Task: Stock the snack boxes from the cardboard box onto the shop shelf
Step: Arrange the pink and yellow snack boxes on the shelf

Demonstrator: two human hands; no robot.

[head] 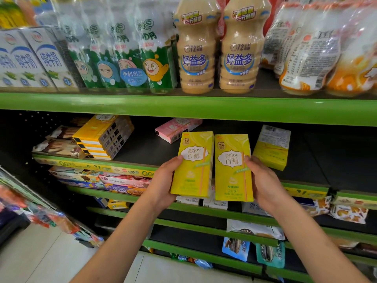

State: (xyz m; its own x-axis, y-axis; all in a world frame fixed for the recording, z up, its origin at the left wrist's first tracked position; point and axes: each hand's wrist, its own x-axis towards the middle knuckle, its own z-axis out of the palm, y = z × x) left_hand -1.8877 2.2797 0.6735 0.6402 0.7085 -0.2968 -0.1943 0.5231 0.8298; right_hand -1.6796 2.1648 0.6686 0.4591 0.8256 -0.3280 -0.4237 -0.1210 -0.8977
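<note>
While the shop shelf fills nearly the whole view, with its green front rails and dark boards, the step in hand seems to be the placing: two boxes are carried up to the second board and are not yet set down. The cardboard box is not in view.

On the board above stand milk cartons and beige drink bottles. On the working board lies a flat stack of yellow boxes at the left, a pink box lying further back, and one yellow-green box standing at the right, its back label turned to us.

The left hand grips one yellow-green snack box by its left edge, thumb on the front. The right hand grips a second snack box by its right edge in the same way. Both boxes are in the air in front of the board's rail, side by side and almost touching.

Each box is held upright, long axis vertical with a slight lean, printed face toward the person and top toward the upper board.

I judge that the next move calls for pushing both forward over the rail and standing them on the bare board beside the standing box, faces outward.
</note>
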